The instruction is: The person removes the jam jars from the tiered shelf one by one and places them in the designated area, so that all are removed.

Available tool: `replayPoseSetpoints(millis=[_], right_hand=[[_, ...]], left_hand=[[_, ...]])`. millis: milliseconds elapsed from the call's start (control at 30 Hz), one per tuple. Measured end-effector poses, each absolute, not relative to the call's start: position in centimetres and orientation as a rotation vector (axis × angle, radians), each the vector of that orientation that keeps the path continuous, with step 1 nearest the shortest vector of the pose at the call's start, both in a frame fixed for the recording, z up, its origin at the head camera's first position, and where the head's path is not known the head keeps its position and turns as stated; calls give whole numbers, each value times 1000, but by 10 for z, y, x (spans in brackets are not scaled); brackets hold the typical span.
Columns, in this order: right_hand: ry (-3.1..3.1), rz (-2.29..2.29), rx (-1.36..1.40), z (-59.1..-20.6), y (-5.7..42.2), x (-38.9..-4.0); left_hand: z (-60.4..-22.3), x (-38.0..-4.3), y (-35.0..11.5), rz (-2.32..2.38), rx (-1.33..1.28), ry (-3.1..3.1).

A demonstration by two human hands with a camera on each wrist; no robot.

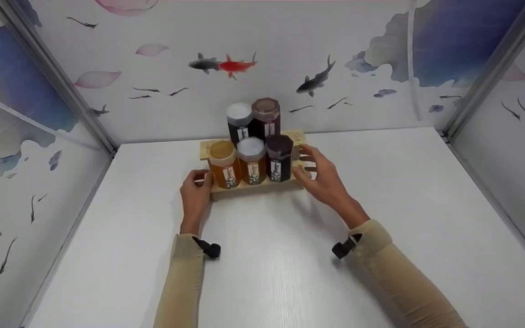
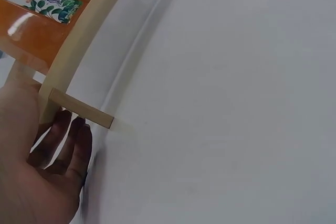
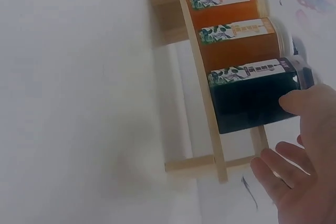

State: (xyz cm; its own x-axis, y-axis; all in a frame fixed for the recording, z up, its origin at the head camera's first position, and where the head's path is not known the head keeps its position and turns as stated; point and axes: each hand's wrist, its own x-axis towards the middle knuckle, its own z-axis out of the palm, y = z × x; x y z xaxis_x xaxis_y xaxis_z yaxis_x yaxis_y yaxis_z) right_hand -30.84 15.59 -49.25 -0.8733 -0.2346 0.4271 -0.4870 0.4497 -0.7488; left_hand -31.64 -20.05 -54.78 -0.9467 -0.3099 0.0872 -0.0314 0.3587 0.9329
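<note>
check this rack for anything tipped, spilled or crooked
Nothing looks spilled or damaged: the five jars stand upright on the wooden rack, lids on. One mild oddity: the front three crowd toward the left, leaving a bare stretch at the right end of the front shelf, so that row looks off-centre.

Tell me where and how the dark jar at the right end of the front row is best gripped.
Probably round its upper sides, from above and the right in the head view. The dark jar stands upright on the wooden rack, and its right side faces the right hand; the middle amber jar crowds its left.
</note>
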Motion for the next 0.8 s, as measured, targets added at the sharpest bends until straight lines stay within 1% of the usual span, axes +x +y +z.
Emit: replayPoseSetpoints(millis=[167, 433, 567, 800], right_hand=[[-2427, 1520, 596, -498, 135, -312], [-2423, 1495, 432, -509, 108, -315], [-2388, 1476, 366, -514, 103, -315], [-2380, 1503, 369, -510, 105, -316]], left_hand=[[-547, -317, -199, -1645, 318, -2346], [-551, -314, -192, -1671, 345, -2304], [-552, -313, -189, -1682, 339, -2311], [-547, -315, -193, -1653, 346, -2308]])
